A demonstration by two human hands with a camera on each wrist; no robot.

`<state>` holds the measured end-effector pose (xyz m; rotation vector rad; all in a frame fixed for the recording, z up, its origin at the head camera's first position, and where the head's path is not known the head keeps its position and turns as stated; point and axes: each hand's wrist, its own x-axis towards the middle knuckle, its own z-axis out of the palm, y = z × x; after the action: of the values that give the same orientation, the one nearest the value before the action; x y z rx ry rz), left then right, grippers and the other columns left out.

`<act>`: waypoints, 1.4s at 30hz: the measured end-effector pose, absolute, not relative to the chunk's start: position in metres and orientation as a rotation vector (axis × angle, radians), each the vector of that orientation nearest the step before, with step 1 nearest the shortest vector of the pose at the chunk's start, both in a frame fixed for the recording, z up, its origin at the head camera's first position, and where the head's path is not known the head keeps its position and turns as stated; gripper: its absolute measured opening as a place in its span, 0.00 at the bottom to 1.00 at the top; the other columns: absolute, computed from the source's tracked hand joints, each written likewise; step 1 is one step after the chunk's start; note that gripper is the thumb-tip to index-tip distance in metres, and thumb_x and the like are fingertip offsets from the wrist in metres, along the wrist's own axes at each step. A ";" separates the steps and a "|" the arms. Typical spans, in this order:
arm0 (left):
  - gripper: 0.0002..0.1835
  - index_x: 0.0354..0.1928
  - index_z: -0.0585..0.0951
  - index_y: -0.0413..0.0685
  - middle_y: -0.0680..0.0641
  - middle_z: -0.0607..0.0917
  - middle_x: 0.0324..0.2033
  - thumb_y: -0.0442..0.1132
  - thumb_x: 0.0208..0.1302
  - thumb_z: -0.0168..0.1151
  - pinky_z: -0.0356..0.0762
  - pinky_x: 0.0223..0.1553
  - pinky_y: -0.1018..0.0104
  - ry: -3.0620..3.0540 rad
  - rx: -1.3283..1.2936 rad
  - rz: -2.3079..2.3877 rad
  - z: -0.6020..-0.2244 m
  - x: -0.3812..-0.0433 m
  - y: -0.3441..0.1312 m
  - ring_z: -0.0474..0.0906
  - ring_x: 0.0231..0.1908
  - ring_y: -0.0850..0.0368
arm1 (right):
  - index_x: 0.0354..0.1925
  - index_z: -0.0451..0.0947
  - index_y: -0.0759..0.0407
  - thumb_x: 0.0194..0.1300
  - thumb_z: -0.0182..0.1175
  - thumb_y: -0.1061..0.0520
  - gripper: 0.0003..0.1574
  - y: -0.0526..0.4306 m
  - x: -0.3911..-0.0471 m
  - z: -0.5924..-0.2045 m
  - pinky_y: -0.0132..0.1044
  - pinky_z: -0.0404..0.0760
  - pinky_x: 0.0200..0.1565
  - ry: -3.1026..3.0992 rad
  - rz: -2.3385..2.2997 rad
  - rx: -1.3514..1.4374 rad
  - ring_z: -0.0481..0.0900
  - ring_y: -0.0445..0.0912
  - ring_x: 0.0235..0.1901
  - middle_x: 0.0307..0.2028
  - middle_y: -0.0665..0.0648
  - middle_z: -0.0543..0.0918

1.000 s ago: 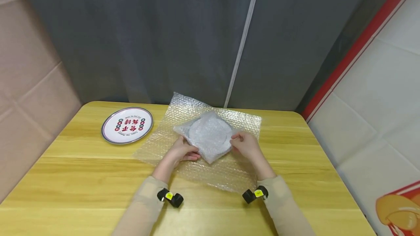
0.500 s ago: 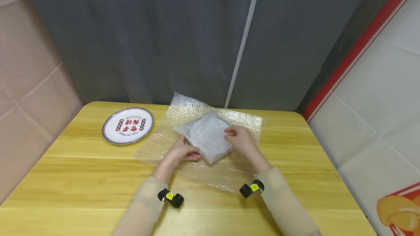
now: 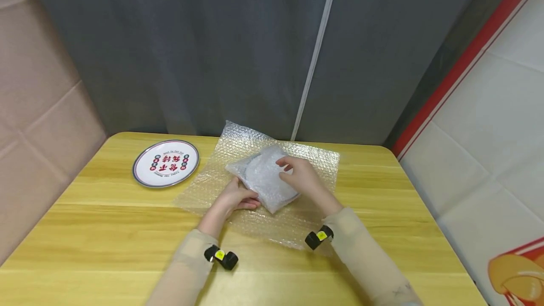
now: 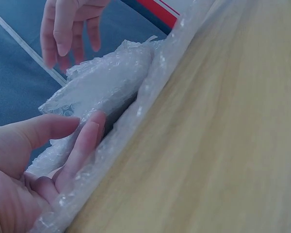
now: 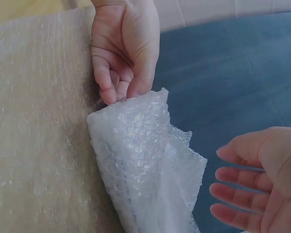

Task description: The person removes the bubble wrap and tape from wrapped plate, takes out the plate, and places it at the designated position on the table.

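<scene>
A flat round thing, plate-like in outline, lies folded inside bubble wrap; the layers hide its surface. My left hand grips the near left edge of this bundle, thumb on top and fingers underneath, as the left wrist view shows with the thumb by the wrap. My right hand hovers over the bundle's right side. In the right wrist view its fingers are spread, apart from the wrap and holding nothing. Beneath the bundle is a larger bubble wrap sheet, spread flat.
A white plate with a dark rim and red lettering lies at the left on the wooden table. A dark grey curtain stands behind the table's far edge. Pale panels flank both sides.
My right hand has let go of the bundle's right corner and moved left and up over it. That corner now lies folded in. My left hand has stayed in place.
</scene>
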<state>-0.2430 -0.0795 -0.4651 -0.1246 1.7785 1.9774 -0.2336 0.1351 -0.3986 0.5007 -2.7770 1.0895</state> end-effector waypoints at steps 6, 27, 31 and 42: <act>0.38 0.64 0.52 0.40 0.32 0.82 0.28 0.20 0.56 0.61 0.85 0.30 0.58 1.780 -0.124 1.989 -0.465 -0.243 -0.080 0.83 0.23 0.48 | 0.53 0.79 0.60 0.62 0.62 0.63 0.19 0.125 -0.241 -0.398 0.41 0.80 0.46 -2.828 0.974 0.636 0.80 0.52 0.46 0.50 0.56 0.82; 0.38 0.64 0.52 0.41 0.32 0.81 0.28 0.20 0.57 0.60 0.85 0.29 0.60 1.759 -0.113 1.990 -0.465 -0.243 -0.080 0.83 0.23 0.49 | 0.58 0.76 0.55 0.61 0.66 0.59 0.26 0.103 -0.258 -0.396 0.42 0.75 0.55 -2.931 0.618 0.864 0.77 0.49 0.53 0.55 0.54 0.79; 0.39 0.65 0.51 0.40 0.31 0.81 0.31 0.20 0.56 0.60 0.85 0.29 0.60 1.760 -0.102 1.996 -0.465 -0.242 -0.081 0.83 0.23 0.49 | 0.59 0.75 0.57 0.61 0.65 0.61 0.27 0.100 -0.261 -0.401 0.42 0.68 0.62 -2.948 0.617 0.933 0.72 0.51 0.59 0.58 0.56 0.77; 0.37 0.64 0.51 0.39 0.32 0.82 0.29 0.20 0.57 0.60 0.85 0.29 0.60 1.762 -0.109 1.996 -0.467 -0.243 -0.080 0.83 0.23 0.49 | 0.65 0.70 0.52 0.59 0.64 0.67 0.36 0.095 -0.262 -0.416 0.45 0.74 0.57 -2.981 0.457 0.994 0.65 0.53 0.64 0.67 0.56 0.66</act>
<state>-0.2434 -0.0803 -0.4672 -0.1093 1.7618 1.9957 -0.2624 0.0951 -0.4160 0.9940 -2.9807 0.4574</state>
